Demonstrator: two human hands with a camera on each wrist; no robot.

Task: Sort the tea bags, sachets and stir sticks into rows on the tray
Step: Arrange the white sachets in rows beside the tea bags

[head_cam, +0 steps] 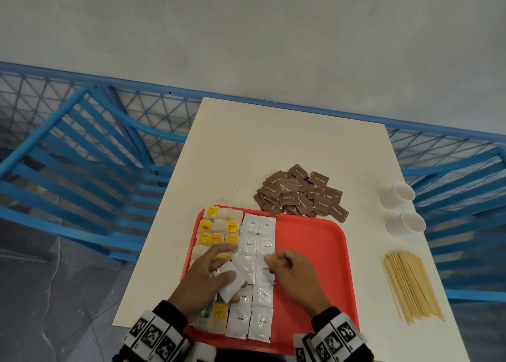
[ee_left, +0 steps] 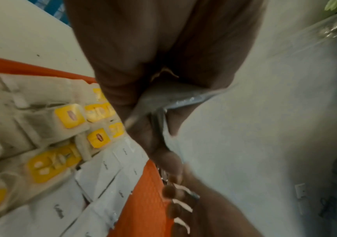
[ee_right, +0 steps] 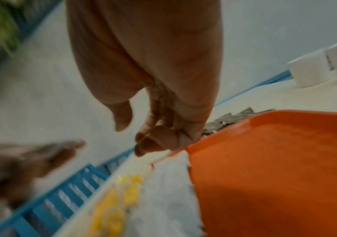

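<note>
A red tray [head_cam: 315,252] lies at the table's near edge. Tea bags [head_cam: 216,230] with yellow tags fill its left columns. White coffee sachets [head_cam: 258,233] lie in two columns beside them. My left hand [head_cam: 221,271] hovers over the tea bags and grips a small stack of white sachets [head_cam: 232,285], seen in the left wrist view as a grey wad [ee_left: 163,97] between thumb and fingers. My right hand [head_cam: 273,260] hangs over the right sachet column. Its fingers [ee_right: 153,142] are curled with the thumb apart, and I see nothing in them.
A heap of brown sugar sachets [head_cam: 298,194] lies just beyond the tray. Wooden stir sticks [head_cam: 410,285] lie in a bundle at the right, with two white cups [head_cam: 398,196] behind them. Blue chairs [head_cam: 82,156] and a blue railing surround the white table [head_cam: 246,148].
</note>
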